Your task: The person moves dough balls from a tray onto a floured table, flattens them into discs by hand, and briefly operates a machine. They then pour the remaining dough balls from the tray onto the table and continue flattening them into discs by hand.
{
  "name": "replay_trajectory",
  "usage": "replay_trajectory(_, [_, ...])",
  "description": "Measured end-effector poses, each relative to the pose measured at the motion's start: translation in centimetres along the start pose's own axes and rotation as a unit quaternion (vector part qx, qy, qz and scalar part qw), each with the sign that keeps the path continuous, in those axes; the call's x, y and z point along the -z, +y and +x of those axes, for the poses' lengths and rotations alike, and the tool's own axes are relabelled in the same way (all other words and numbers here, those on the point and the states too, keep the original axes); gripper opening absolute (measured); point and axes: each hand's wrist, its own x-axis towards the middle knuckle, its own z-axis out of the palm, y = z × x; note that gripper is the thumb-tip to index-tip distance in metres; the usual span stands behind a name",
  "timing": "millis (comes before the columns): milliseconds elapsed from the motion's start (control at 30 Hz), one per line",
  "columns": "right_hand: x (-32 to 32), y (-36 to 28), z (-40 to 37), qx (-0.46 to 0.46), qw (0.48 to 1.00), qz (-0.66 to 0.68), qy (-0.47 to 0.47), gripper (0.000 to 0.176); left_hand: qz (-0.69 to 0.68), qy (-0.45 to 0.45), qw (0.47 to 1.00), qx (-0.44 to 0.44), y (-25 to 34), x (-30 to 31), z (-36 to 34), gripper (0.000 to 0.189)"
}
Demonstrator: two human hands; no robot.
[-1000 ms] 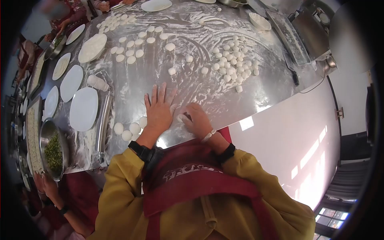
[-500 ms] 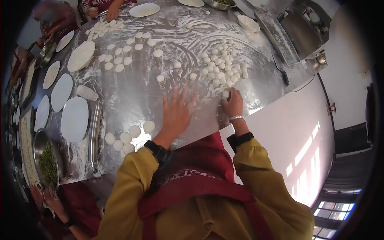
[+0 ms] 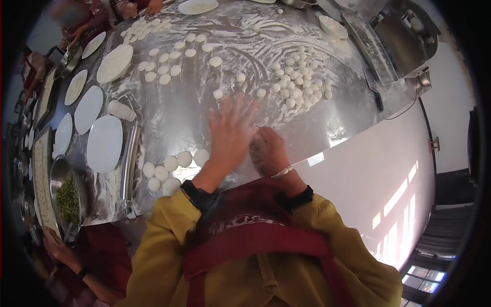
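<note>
My left hand [image 3: 230, 135] is spread flat, palm down, over the floured metal table [image 3: 184, 115], its fingertips blurred. Right beside it, my right hand [image 3: 268, 153] is curled closed and smeared by motion. The dough ball it held a moment ago is mostly hidden; a pale patch shows between the hands. Just beyond my left fingertips sit loose dough balls, one [image 3: 218, 94] to the left and another [image 3: 261, 93] to the right. A heap of small dough balls [image 3: 294, 82] lies farther right. Flattened dough rounds [image 3: 171, 163] gather left of my left wrist.
A steel rolling pin [image 3: 130, 163], white plates [image 3: 105, 144] and a bowl of chopped green filling [image 3: 66, 202] are on the left. Rows of dough pieces [image 3: 163, 70] lie farther back. A dark-handled tool [image 3: 379, 101] rests near the right edge. Co-workers' hands [image 3: 64, 253] show at lower left.
My right hand has moved left from the table edge, up against my left hand, and its dough ball has gone out of sight. The whole view has shifted slightly.
</note>
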Motion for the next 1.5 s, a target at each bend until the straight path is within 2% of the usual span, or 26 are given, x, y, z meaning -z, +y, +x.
replay_trajectory(100, [3.7, 2.5, 2.4, -0.119, 0.989, 0.041, 0.071, 0.029, -0.013, -0.044, 0.998, -0.043, 1.6, -2.4, 0.0, 0.058])
replay_trajectory(200, [4.6, 3.3, 6.0, -0.066, 0.994, -0.016, 0.082, 0.036, -0.013, -0.050, 0.997, -0.054, 1.7, -4.1, 0.1, 0.059])
replay_trajectory(300, [1.7, 5.5, 9.8, 0.097, 0.988, -0.067, 0.104, 0.041, 0.003, -0.051, 0.998, -0.042, 1.2, -4.1, 0.2, 0.058])
replay_trajectory(400, [-0.3, 6.6, 11.0, 0.081, 0.985, -0.136, 0.062, 0.034, 0.035, -0.075, 0.996, -0.022, 0.2, -3.1, -1.4, 0.057])
replay_trajectory(500, [0.6, 3.2, 9.3, -0.076, 0.995, -0.070, -0.009, 0.025, 0.077, -0.081, 0.994, 0.006, -2.2, -2.0, -3.0, 0.057])
replay_trajectory(600, [1.1, -0.6, 4.3, -0.070, 0.995, 0.057, -0.052, 0.024, 0.082, -0.087, 0.992, 0.030, -3.6, -1.3, -3.8, 0.057])
replay_trajectory(700, [0.7, -2.3, 0.5, -0.046, 0.995, 0.066, -0.057, 0.028, 0.060, -0.081, 0.994, 0.050, -3.5, -1.2, -3.5, 0.058])
replay_trajectory(800, [0.7, -2.5, -0.8, -0.044, 0.989, 0.138, -0.018, 0.025, 0.014, -0.041, 0.998, 0.047, -2.0, -0.1, -1.5, 0.059])
replay_trajectory(900, [2.5, -2.5, -1.6, -0.156, 0.971, 0.175, 0.047, 0.019, -0.027, 0.012, 1.000, 0.001, 1.4, 1.0, 1.2, 0.059])
replay_trajectory(933, [2.7, -1.7, -1.8, -0.145, 0.971, 0.170, 0.085, 0.017, -0.038, 0.028, 0.999, -0.019, 2.3, 0.8, 1.7, 0.059])
replay_trajectory(1000, [2.5, 0.5, -2.4, -0.125, 0.965, 0.162, 0.162, 0.014, -0.013, -0.045, 0.998, -0.040, 2.2, -3.4, 0.7, 0.060])
replay_trajectory(1033, [2.5, 1.4, -2.7, -0.104, 0.972, 0.117, 0.175, 0.013, 0.000, -0.082, 0.995, -0.049, 2.4, -4.0, 0.6, 0.061])
replay_trajectory(1100, [2.4, 2.6, -3.2, -0.060, 0.978, 0.028, 0.199, 0.013, -0.011, -0.062, 0.996, -0.056, 2.0, -5.0, 1.4, 0.061])
replay_trajectory(1233, [1.9, 2.5, -2.9, -0.012, 0.979, -0.057, 0.197, 0.011, -0.012, -0.049, 0.996, -0.071, 2.0, -5.3, 1.5, 0.060])
replay_trajectory(1333, [2.1, 2.3, -2.8, -0.024, 0.982, -0.072, 0.174, 0.009, -0.003, -0.057, 0.995, -0.082, 1.8, -4.3, 0.5, 0.059])
replay_trajectory(1433, [2.1, 2.4, -2.9, -0.021, 0.982, -0.078, 0.173, 0.008, 0.051, -0.114, 0.985, -0.123, -0.4, -2.0, -2.6, 0.058])
replay_trajectory(1500, [2.0, 2.5, -3.0, -0.020, 0.982, -0.081, 0.170, 0.008, 0.100, -0.108, 0.984, -0.102, -3.7, 0.3, -4.5, 0.057])
